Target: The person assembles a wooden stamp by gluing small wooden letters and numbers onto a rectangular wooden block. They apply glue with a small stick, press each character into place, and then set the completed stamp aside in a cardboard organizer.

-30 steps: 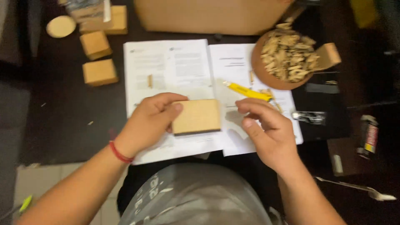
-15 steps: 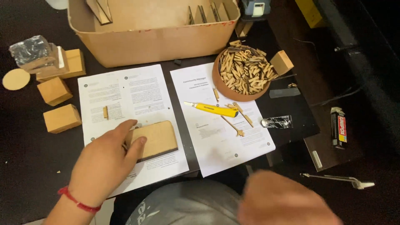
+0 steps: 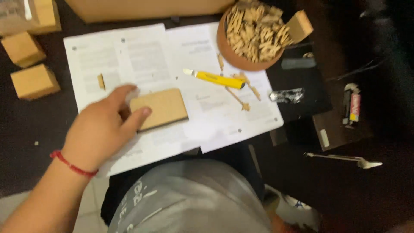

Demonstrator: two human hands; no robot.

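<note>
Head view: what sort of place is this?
Probably a home craft table: a bowl of small wooden pieces, a yellow craft knife on printed instruction sheets, and the left hand on a flat wooden panel.

A tan cardboard panel (image 3: 159, 108) lay on white printed sheets (image 3: 129, 56) over a dark brown table (image 3: 26, 125). A yellow utility knife (image 3: 214, 78) sat near a reddish-brown bowl (image 3: 233, 58) of pale wooden pieces (image 3: 256, 30). The left hand's (image 3: 100, 129) wrist wore a red string bracelet (image 3: 71, 165).

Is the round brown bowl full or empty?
Full. The bowl is heaped above its rim with small pale wooden pieces, and a wooden block leans on its right edge.
</note>
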